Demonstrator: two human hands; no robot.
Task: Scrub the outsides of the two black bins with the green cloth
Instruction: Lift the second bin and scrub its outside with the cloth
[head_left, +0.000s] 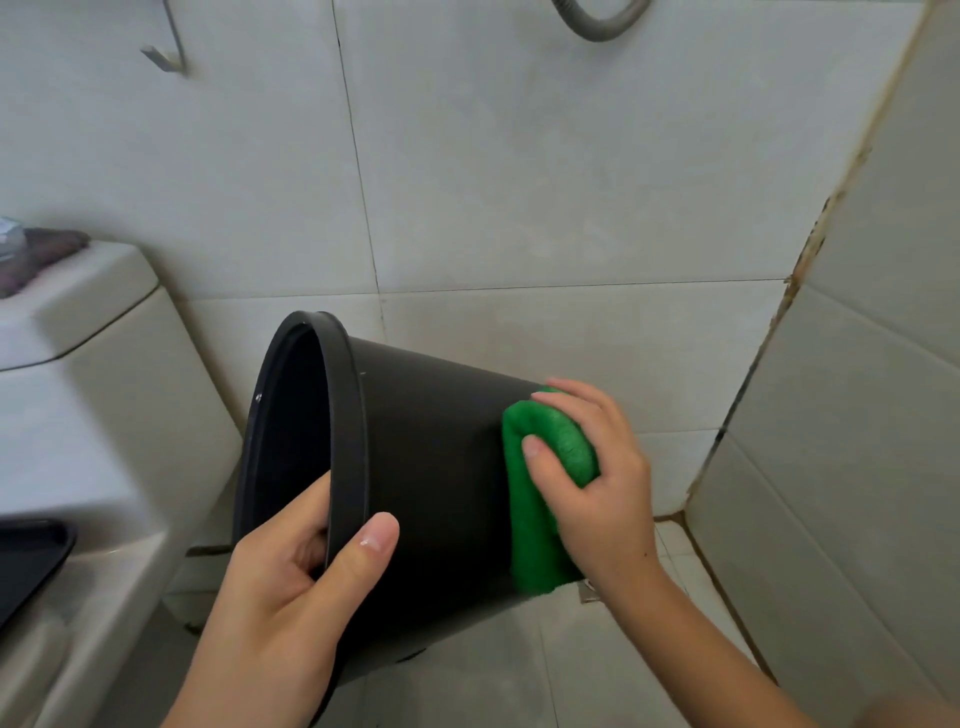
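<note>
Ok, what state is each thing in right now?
black bin: tipped sideways, mouth facing left, held off the floor.
green cloth: folded, pressed against the bin's outer wall near its base.
left hand: gripping the bin's rim.
right hand: holding the cloth.

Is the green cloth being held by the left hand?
No, the right hand presses the green cloth on the black bin's outer wall; the left hand grips the rim.

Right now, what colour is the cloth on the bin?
Bright green cloth, clearest in the head view, pressed on the black bin.
</note>
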